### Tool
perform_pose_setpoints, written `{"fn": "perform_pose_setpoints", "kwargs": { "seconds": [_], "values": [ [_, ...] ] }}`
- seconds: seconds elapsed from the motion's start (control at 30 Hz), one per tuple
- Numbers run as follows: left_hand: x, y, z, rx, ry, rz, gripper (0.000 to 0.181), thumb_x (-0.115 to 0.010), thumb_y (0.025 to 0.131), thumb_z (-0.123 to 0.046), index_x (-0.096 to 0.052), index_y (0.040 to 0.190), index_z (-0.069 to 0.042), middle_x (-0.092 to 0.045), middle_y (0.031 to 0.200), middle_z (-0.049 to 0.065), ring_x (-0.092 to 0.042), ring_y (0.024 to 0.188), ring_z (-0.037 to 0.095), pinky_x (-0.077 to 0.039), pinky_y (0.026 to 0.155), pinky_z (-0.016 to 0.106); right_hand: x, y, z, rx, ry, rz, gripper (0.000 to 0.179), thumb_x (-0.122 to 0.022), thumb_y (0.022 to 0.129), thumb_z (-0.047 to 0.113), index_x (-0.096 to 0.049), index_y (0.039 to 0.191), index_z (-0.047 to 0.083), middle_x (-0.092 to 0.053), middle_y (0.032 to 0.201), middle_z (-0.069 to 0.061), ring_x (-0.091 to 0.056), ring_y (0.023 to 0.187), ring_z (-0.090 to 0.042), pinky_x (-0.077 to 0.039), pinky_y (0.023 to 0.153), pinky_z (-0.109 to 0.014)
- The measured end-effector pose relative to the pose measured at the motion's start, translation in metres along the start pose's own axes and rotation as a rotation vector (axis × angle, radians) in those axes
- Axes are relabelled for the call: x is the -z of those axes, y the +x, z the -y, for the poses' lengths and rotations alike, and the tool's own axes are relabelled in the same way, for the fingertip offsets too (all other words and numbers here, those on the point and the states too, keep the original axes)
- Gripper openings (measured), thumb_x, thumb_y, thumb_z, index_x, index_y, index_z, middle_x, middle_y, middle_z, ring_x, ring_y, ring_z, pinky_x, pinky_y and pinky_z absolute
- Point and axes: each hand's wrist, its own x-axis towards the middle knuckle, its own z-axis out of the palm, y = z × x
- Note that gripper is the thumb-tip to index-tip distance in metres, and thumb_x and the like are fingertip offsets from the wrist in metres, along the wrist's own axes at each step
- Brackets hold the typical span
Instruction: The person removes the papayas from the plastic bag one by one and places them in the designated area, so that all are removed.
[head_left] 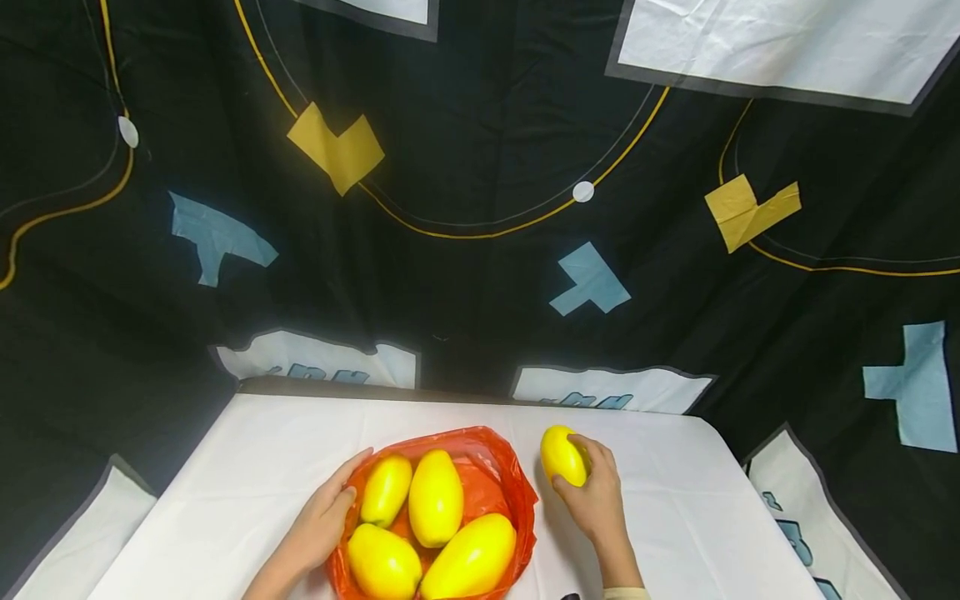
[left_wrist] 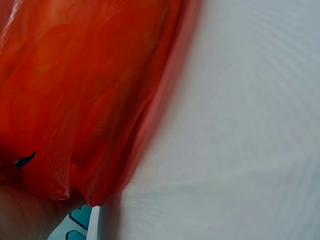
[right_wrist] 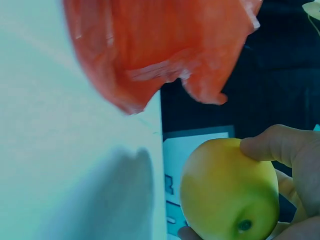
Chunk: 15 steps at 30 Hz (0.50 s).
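A red plastic bag [head_left: 525,500] stands with its mouth wide on the white table, several yellow mangoes [head_left: 437,498] inside it. At the bag's left rim my left hand [head_left: 318,521] holds the side, its thumb by the edge and its other fingers along the outside. To the right of the bag, my right hand [head_left: 600,492] grips one more yellow mango [head_left: 562,456] between thumb and fingers. The right wrist view shows that mango [right_wrist: 225,185] raised off the table, its dark stem spot showing and a shadow lying below. Red plastic [left_wrist: 85,90] fills much of the left wrist view.
The white table [head_left: 690,492] reaches back to a black cloth wall [head_left: 465,308] with yellow cords, blue tape pieces and white sheets on it. A small dark object [head_left: 571,597] is cut off at the bottom edge, near my right forearm.
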Motion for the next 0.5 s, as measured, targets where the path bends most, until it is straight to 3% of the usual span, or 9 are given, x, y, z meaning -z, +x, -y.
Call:
{"fn": "perform_pose_setpoints", "kwargs": {
  "seconds": [0.5],
  "values": [
    [0.0, 0.001, -0.001, -0.001, 0.012, 0.004, 0.052, -0.032, 0.103, -0.007, -0.031, 0.153, -0.021, -0.032, 0.156, 0.007, -0.025, 0.143, 0.032, -0.019, 0.114, 0.056, -0.004, -0.002, -0.025, -0.084, -0.032, 0.011, 0.061, -0.079, 0.07, 0.007, -0.059, 0.128, 0.01, -0.048, 0.132, -0.019, -0.047, 0.122, -0.039, -0.038, 0.103, -0.06]
  ]
}}
